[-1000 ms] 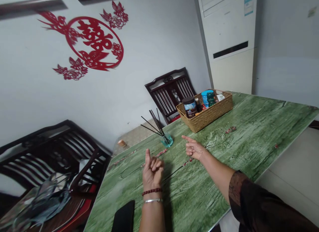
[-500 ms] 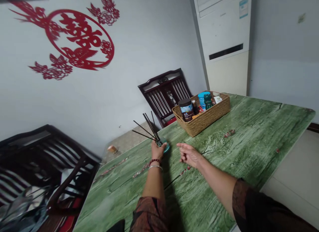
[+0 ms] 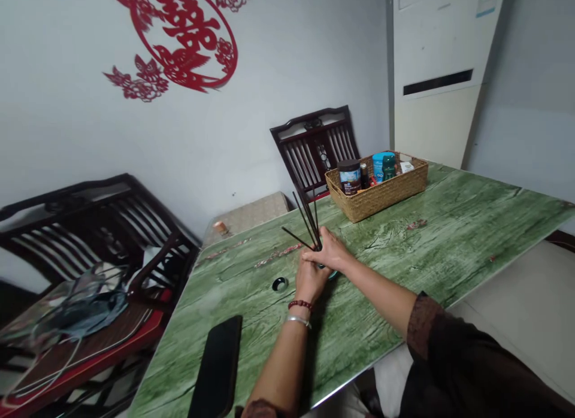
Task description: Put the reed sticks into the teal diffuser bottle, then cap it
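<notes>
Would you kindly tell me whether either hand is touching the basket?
No, the left hand and right hand meet at the diffuser, apart from the basket.

Just behind our left hand [image 3: 312,278] we wear round, dark red beads [image 3: 300,305], then a narrow, silver-coloured bangle [image 3: 298,320]. Our right sleeve [image 3: 471,358] is near-black, ending in a wide, brownish-red cuff [image 3: 421,326] with a mottled pattern; our left sleeve [image 3: 260,409] shows a reddish-brown edge.

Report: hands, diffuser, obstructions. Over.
Left hand at diffuser; right hand over left, by the sticks; both grips unclear. Diffuser mostly hidden, sticks fanned above. Ring, phone lie clear of both hands.
</notes>
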Tool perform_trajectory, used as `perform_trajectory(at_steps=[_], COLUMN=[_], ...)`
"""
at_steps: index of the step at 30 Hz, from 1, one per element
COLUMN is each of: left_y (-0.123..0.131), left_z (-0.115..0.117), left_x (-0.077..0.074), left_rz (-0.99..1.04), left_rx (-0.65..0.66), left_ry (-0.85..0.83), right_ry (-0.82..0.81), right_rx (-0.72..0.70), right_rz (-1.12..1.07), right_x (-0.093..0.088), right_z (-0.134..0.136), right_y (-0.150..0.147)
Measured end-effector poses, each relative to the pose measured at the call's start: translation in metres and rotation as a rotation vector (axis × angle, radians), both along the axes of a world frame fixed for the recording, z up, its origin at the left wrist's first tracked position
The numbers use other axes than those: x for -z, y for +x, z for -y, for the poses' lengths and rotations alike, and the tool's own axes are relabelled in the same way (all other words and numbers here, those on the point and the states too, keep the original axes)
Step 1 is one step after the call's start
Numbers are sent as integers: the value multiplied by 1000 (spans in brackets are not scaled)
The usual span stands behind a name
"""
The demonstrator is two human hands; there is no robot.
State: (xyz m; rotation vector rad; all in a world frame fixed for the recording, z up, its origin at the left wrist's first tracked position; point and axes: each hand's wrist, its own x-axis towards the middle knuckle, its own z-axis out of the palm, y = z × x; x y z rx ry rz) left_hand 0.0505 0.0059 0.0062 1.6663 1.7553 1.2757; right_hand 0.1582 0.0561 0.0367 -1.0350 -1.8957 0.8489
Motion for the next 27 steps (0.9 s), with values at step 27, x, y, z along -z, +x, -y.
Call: perform_trajectory(at_steps=[27], left_y=[-69], left_z=[19], left_x=[-6], left_rz=[-108], left_rx=[-178], left_ry=[205], right_ry=[35], right_rx=[371], right_rz=[785], right_x=[12], right_z=[-16], right_y=[129])
